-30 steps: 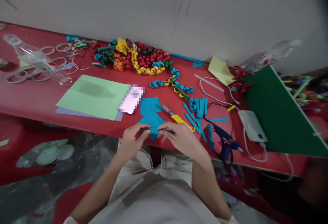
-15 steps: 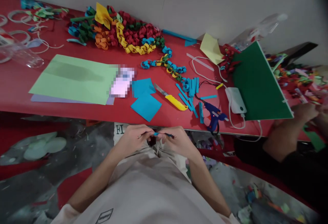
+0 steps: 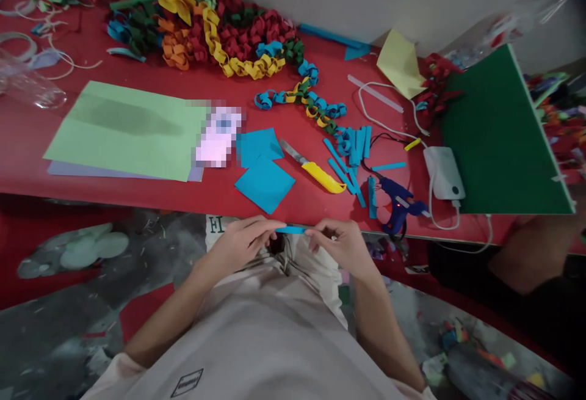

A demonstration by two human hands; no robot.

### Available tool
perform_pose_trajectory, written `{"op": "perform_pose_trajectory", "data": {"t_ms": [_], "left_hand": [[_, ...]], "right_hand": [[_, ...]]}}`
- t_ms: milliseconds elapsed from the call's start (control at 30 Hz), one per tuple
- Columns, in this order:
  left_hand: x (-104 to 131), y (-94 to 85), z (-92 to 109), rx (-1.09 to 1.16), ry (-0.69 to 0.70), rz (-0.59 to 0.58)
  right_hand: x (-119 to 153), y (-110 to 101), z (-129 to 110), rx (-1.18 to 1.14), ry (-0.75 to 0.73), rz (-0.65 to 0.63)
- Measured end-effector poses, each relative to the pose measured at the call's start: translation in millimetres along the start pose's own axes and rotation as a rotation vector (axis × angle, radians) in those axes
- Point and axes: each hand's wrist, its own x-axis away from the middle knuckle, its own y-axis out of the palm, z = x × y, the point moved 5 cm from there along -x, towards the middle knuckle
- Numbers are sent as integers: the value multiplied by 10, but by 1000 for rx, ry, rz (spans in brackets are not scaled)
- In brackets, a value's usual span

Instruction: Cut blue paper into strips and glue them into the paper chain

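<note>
A narrow blue paper strip (image 3: pixel 293 230) is stretched level between my two hands, just off the table's front edge. My left hand (image 3: pixel 245 241) pinches its left end, and the fingers of my right hand (image 3: pixel 337 246) are closed on its right end. Beyond them lie two blue paper squares (image 3: pixel 265 185) and a yellow-handled utility knife (image 3: pixel 320 177) with its blade out. Several loose blue strips (image 3: pixel 341 174) are scattered right of the knife. A dark blue glue gun (image 3: pixel 399 204) rests near the edge, its small red light lit.
Paper chains (image 3: pixel 229 33) in many colours are heaped at the back. Green paper sheets (image 3: pixel 123 131) lie to the left. A white power bank (image 3: pixel 444 173) with a cable stands before a tilted green board (image 3: pixel 499 137). Another person's arm (image 3: pixel 533 253) is at the far right.
My hands have moved apart, and more of the blue strip shows between them. My right hand has shifted to the right. The view has turned slightly.
</note>
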Motion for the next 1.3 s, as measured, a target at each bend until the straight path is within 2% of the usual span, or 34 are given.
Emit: {"op": "perform_pose_trajectory", "data": {"t_ms": [167, 300, 367, 467, 533, 667, 833, 933, 1000, 1100, 1200, 1267, 1300], "left_hand": [[-45, 119, 24, -239, 97, 0], [-16, 129, 8, -272, 64, 5], [5, 95, -16, -203, 21, 35], [21, 18, -48, -142, -44, 94], [18, -26, -50, -148, -68, 112], [4, -77, -44, -171, -119, 116], [-73, -91, -41, -258, -196, 218], [-218, 7, -44, -289, -190, 273], [-334, 112, -55, -309, -162, 285], [-472, 268, -88, -352, -117, 247], [-528, 350, -129, -407, -103, 194], [-539, 368, -146, -460, -94, 165], [-547, 374, -149, -483, -83, 151]], "right_hand": [[-14, -81, 97, -81, 77, 31], [1, -117, 111, 33, -28, 45], [-28, -189, 54, 175, -156, 184], [-115, -338, -64, 471, -321, 535], [-242, -378, -91, 652, -332, 633], [-564, -376, -42, 811, -280, 554], [-890, -373, -126, 726, -313, 531], [-967, -384, -266, 627, -368, 553], [-861, -396, -332, 540, -419, 603], [-471, -354, -259, 480, -448, 678], [34, -297, 25, 421, -441, 772], [325, -335, 255, 421, -405, 891], [448, -397, 361, 425, -376, 991]]}}
